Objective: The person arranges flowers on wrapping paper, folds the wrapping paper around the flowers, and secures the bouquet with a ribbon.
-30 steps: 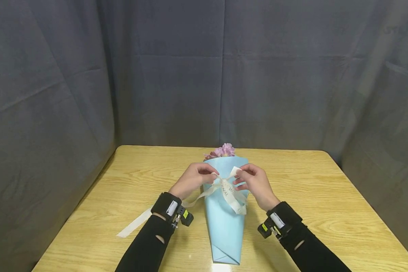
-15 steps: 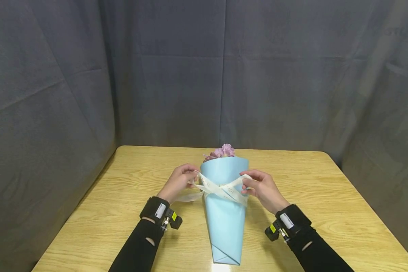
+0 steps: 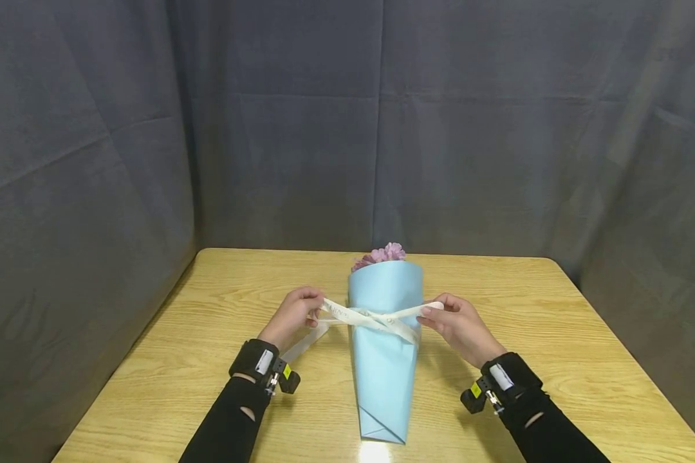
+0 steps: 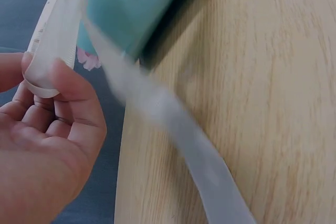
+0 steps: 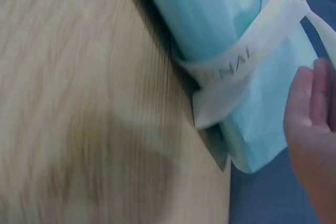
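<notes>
Pink-purple flowers (image 3: 380,253) poke from the top of a light blue paper wrap (image 3: 385,379) lying on the table. A cream ribbon (image 3: 376,320) with printed letters goes round the wrap and crosses at its front. To the left of the wrap, my left hand (image 3: 292,315) pinches a folded loop of the ribbon (image 4: 52,51) between thumb and finger. A loose tail of ribbon hangs below that hand. My right hand (image 3: 460,326) pinches another part of the ribbon on the right. In the right wrist view, the fingertips of my right hand (image 5: 315,124) are partly cut off.
The wooden table (image 3: 556,360) reaches out on both sides of the bouquet. Grey cloth (image 3: 289,128) hangs behind it and at both sides. Both wrists wear black straps with small cameras.
Both hands have drawn apart, left hand leftward and right hand rightward, each pulling ribbon. The ribbon's crossing has drawn tighter against the wrap, and its left tail has shifted.
</notes>
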Demonstrator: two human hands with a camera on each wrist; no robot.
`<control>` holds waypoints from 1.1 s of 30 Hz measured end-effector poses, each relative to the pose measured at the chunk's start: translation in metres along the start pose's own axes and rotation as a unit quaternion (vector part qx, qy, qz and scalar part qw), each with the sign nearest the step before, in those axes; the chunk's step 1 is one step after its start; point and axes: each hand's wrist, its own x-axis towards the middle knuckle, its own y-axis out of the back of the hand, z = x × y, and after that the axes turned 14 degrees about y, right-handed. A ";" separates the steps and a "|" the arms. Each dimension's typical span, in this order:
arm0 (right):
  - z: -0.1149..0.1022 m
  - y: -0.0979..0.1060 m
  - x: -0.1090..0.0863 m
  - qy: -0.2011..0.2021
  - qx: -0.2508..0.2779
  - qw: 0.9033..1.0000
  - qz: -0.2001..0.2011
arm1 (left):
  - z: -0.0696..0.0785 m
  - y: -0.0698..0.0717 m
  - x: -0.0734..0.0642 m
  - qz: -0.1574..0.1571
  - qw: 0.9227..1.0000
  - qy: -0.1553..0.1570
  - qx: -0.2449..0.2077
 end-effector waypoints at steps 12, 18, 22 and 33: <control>-0.002 0.003 0.002 -0.014 -0.191 0.981 -0.042 | -0.008 0.011 0.002 -0.020 0.996 0.030 -0.078; -0.005 0.003 0.001 -0.011 -0.303 0.946 -0.115 | -0.013 0.016 0.001 -0.040 0.999 0.007 -0.011; -0.006 0.004 0.001 0.016 -0.346 0.930 -0.123 | -0.013 0.020 -0.002 -0.056 0.996 -0.007 0.072; -0.002 0.000 -0.004 0.001 -0.294 0.954 -0.067 | -0.014 0.001 -0.012 -0.120 0.968 0.008 0.220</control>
